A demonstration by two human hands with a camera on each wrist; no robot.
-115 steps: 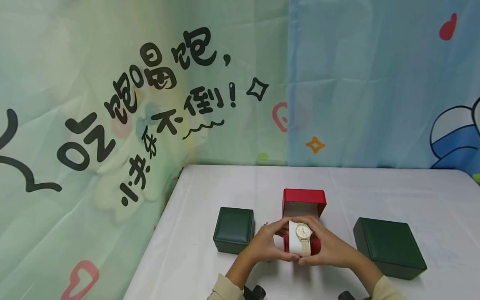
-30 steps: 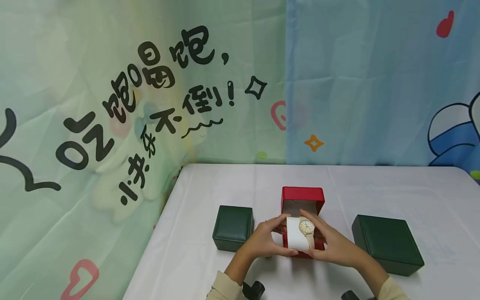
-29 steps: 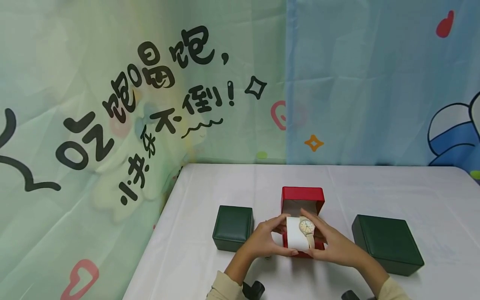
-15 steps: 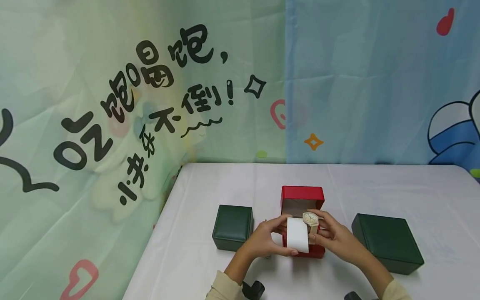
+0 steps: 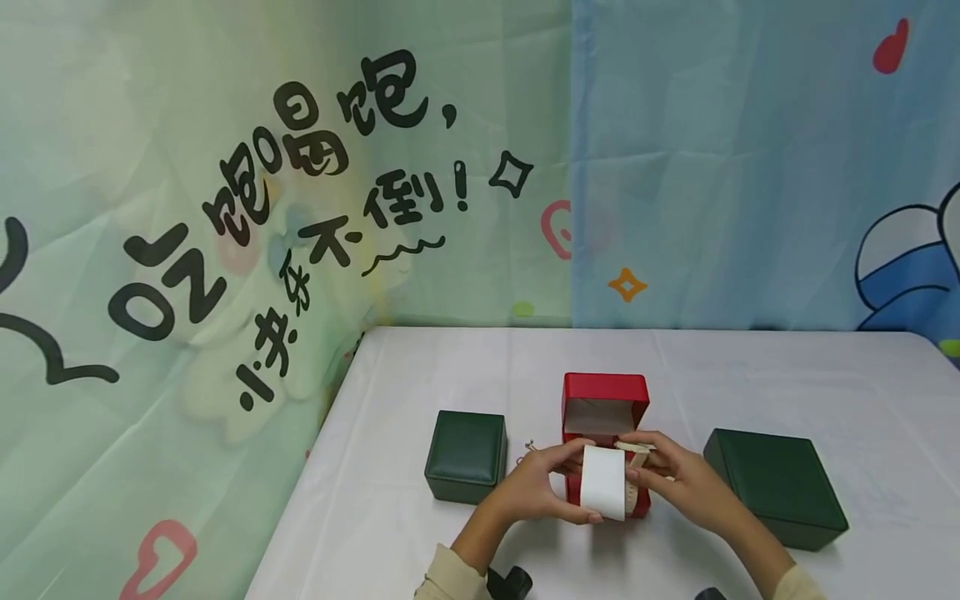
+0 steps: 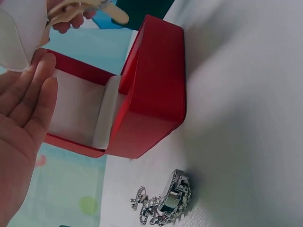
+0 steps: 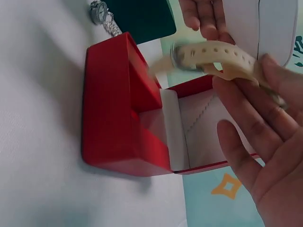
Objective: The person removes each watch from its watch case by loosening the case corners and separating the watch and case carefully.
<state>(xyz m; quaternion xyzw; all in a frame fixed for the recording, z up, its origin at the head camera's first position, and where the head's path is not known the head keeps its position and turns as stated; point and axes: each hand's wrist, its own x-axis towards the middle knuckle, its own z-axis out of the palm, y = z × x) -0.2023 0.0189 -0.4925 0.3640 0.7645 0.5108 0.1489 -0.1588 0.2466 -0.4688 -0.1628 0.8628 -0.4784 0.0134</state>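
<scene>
In the head view my left hand holds a white watch cushion by its far and near ends, above an opened red watch box. To the cushion's right, my right hand pinches a wristwatch with a beige strap between thumb and fingers. The watch is off the cushion and turned edge-on, its dial out of sight. In the right wrist view the buckled strap hangs as a loop, its end slightly blurred. The box's lid stands raised at the back, and its red base lies partly hidden under both hands.
A small green box stands left, and a larger green box stands right, near my right forearm. A silver chain-strap watch lies on the white-clothed table left of the red box. Printed curtains hang behind.
The watch, earlier around the cushion, has slid off to the right in my right hand and tipped edge-on. My left hand has kept the cushion, which has shifted slightly right and nearer.
</scene>
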